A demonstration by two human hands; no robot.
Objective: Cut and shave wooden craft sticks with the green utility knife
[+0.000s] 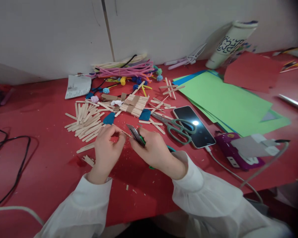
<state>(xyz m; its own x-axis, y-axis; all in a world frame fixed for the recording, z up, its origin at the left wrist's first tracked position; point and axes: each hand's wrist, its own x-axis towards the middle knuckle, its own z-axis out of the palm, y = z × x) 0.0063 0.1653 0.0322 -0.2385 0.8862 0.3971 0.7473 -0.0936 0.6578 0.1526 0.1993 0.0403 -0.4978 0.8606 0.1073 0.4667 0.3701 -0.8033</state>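
My left hand (108, 148) pinches a thin wooden craft stick (126, 133) between thumb and fingers, over the red table. In my right hand (152, 147) is a green utility knife (137, 135), its blade pointing up and left beside the stick's free end. Whether the blade touches the wood I cannot tell. Just behind my left hand lies a loose pile of craft sticks (85, 119). Farther back sits a flat panel of sticks (134, 105) joined with brown strips. Small wood shavings (127, 187) are scattered on the table below my hands.
Green-handled scissors (180, 130) overlap a phone (195, 127) on the right, its white cable running forward. Green paper sheets (225, 99), a purple power strip (228, 148) and a tumbler (230, 44) stand beyond. Pink pipe cleaners (125, 70) lie along the wall; black cables (22, 165) at left.
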